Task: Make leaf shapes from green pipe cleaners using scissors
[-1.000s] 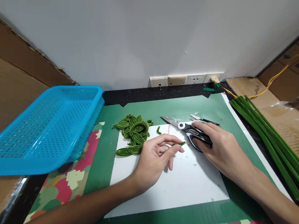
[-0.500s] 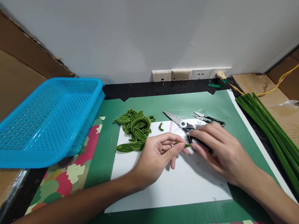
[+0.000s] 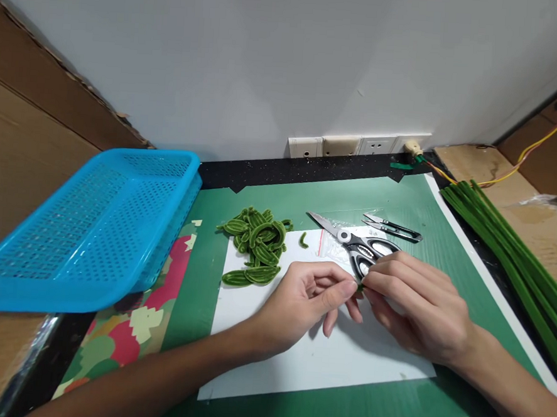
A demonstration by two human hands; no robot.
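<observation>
Green strip: a small piece of green fuzzy strip (image 3: 360, 288) sits between your fingertips, above the white sheet (image 3: 306, 367); most of it is hidden by your fingers.
Left hand: your left hand (image 3: 303, 307) pinches the strip between thumb and forefinger; the remaining fingers curl loosely below.
Right hand: your right hand (image 3: 421, 305) has its fingertips drawn together at the strip's right end; you cannot tell whether they grip it.
Scissors: the black-and-grey scissors (image 3: 344, 236) lie just beyond your right hand, partly over a clear plastic bag (image 3: 329, 244).
Snips: the black-handled snips (image 3: 395, 229) lie to the right of the scissors.
Looped pieces: the pile of green looped pieces (image 3: 262, 255) lies left of the scissors, partly on the sheet.
Offcut: one short bent piece (image 3: 303, 240) lies between pile and scissors.
Basket: the blue basket (image 3: 56, 302) stands at far left.
Stem bundle: the long green stems (image 3: 506, 266) lie at far right.
</observation>
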